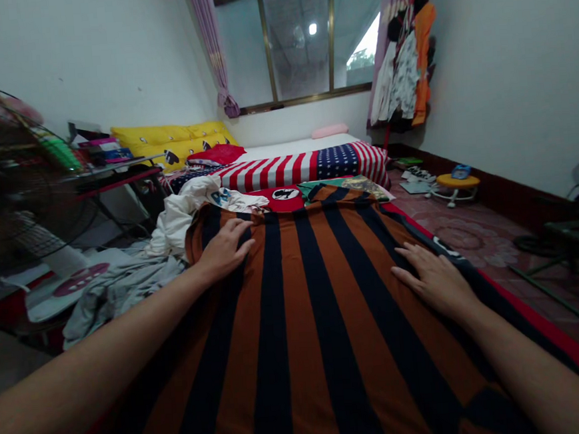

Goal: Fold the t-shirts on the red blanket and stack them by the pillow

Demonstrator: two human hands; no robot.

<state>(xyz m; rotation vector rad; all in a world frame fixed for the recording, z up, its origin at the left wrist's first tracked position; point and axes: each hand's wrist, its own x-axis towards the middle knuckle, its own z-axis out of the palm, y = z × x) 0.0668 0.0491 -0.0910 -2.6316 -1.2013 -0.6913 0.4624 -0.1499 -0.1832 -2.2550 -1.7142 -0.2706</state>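
Observation:
A brown and dark navy striped garment (297,310) lies spread out in front of me, its stripes running away from me. My left hand (226,249) rests on its far left part, fingers stretched out and apart. On the right side, my right hand (432,279) lies flat on the cloth with its fingers spread. Neither hand grips anything. White clothing (174,219) is bunched just beyond my left hand. Grey clothing (125,290) lies crumpled to the left. Under the garment, a red cover (533,321) shows along the right edge.
A standing fan (20,178) is close on the left, near a small table (115,167) with things on it. A bed with a stars-and-stripes cover (286,170) stands beneath the window. At right are a yellow-topped stool (457,182) and hanging clothes (403,67).

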